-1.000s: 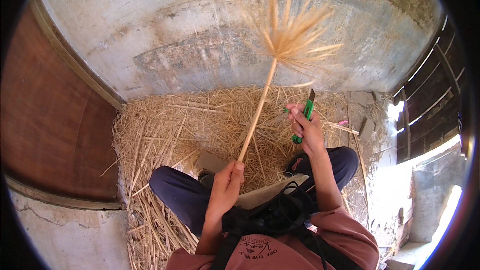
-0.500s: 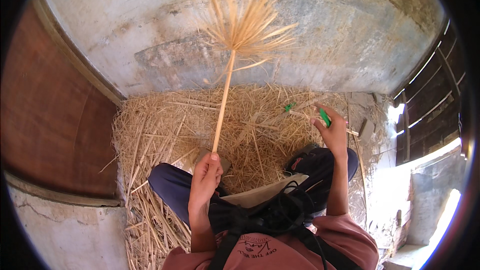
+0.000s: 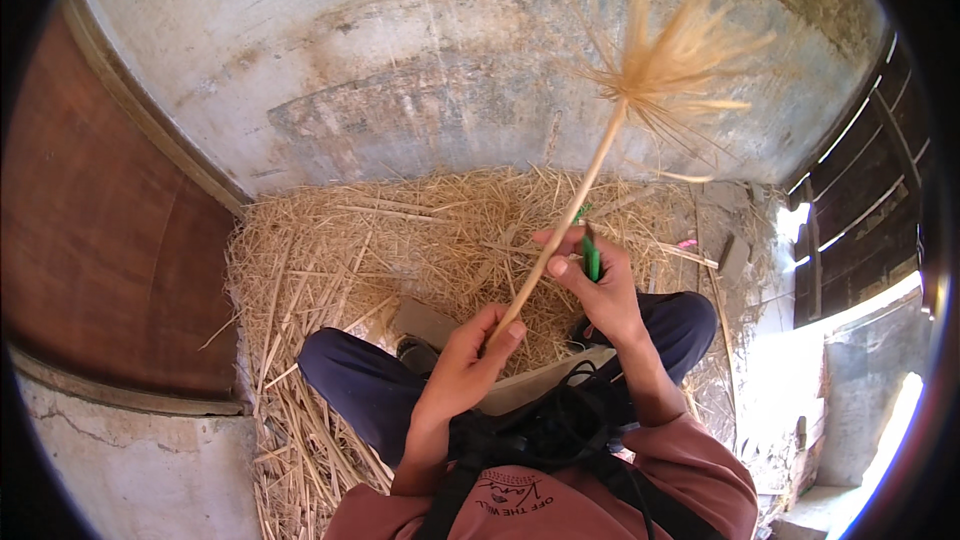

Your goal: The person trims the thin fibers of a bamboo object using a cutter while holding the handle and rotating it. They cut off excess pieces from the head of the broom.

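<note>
A stained grey concrete wall (image 3: pixel 420 70) rises behind a floor heap of loose yellow straw (image 3: pixel 400 240), where the person sits cross-legged. The left hand (image 3: pixel 462 365) has its fingers closed round the foot of a long pale straw stalk with a frayed tufted head (image 3: pixel 600 155), holding it slanted up and clear of the lap. The right hand (image 3: pixel 598 285) steadies the stalk midway, its fingers also clasping a small green-handled tool (image 3: pixel 591 258), apparently to work it.

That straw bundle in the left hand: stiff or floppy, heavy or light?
The straw bundle stands up straight from the left hand, so the stem is probably stiff. One hand holds it by the end: likely light. Its splayed tip looks brittle.
</note>
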`<move>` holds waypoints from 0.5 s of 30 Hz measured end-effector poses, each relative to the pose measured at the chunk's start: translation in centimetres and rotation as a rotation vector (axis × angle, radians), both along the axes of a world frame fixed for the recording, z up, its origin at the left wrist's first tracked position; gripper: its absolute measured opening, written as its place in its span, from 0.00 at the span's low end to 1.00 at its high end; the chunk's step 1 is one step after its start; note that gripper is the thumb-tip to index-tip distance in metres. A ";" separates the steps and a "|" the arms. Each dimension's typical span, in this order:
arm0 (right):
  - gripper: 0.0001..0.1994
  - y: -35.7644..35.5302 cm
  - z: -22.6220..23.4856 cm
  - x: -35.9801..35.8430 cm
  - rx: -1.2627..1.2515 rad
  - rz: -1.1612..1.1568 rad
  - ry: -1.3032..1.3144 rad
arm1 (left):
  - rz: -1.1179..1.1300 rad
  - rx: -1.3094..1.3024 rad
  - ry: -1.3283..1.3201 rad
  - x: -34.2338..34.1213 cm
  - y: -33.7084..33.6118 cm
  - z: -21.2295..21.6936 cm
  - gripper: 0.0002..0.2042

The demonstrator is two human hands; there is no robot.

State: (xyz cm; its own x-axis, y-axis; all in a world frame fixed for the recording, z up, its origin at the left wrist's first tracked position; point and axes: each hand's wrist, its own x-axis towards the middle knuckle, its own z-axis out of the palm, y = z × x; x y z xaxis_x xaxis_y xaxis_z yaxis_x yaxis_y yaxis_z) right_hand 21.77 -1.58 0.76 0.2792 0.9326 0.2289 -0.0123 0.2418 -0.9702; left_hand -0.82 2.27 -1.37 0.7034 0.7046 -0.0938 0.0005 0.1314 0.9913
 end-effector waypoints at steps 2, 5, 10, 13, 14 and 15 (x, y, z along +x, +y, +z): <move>0.15 0.3 0.6 0.2 -0.039 -0.022 -0.022 | 0.020 0.169 0.024 0.4 -0.4 0.2 0.10; 0.13 0.4 1.7 0.5 -0.065 -0.120 -0.001 | 0.030 0.218 0.101 0.0 -0.5 1.3 0.10; 0.16 0.6 1.4 0.8 0.078 -0.169 -0.210 | 0.026 0.193 0.079 -0.5 -0.5 1.1 0.14; 0.18 -0.6 0.3 1.1 0.132 -0.122 -0.398 | 0.044 0.138 0.058 -0.7 -0.4 0.9 0.16; 0.19 -1.2 0.2 1.1 0.126 -0.088 -0.448 | 0.053 0.125 0.053 -0.7 -0.4 0.8 0.16; 0.17 -1.6 0.1 0.7 0.146 -0.073 -0.529 | 0.072 0.164 0.069 -0.7 -0.4 0.9 0.16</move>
State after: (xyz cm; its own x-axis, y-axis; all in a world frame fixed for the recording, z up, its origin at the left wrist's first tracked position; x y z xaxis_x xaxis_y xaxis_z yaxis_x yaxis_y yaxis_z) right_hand 22.49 -3.16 0.81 0.1540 0.8631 0.4811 0.4892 0.3564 -0.7960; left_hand -1.54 1.92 -0.45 0.6461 0.7630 -0.0197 0.0659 -0.0301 0.9974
